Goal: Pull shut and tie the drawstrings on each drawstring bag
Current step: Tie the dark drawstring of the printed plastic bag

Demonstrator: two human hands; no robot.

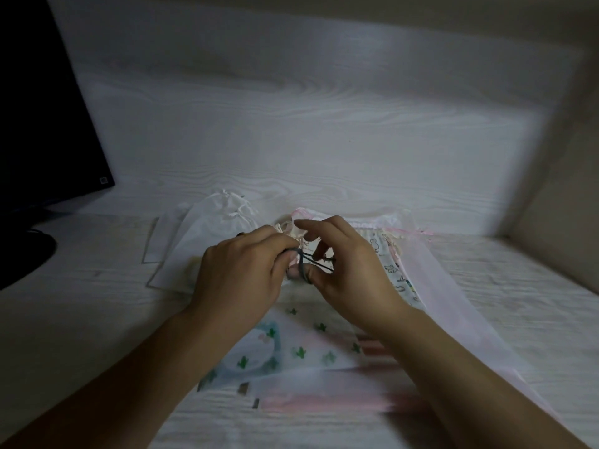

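— Which step is in hand?

— A knot is being tied. A dark cord (311, 262) is stretched between the two hands above the cactus-print bag (304, 348), which lies flat on the desk (518, 319) just under the wrists. The cord is pinched in the curled fingers of the left hand (241, 277); a loop of it is wound round a finger of the right hand (343, 270), whose thumb and middle finger are closed on the strand while the forefinger is held out straight.

— Is the mouth of that bag already drawn shut?

— That cannot be told: the mouth is hidden under the hands, and the light is dim.

— Where are the other bags?

— A white bag (214, 228) is seen to the left, its mouth gathered and its cords apparently knotted. A bag printed with small animals (392, 270) and a sheer pink bag (453, 286) are laid to the right, overlapping, with a pink ribbon (418, 233) at the top. A dark monitor (42, 124) is stood at the far left.

— What is called for next?

— The free end would probably have to be passed through the loop on the finger, and then both ends pulled apart evenly until the knot is seated against the gathered mouth. Tension should be kept, or the loop may slip off.
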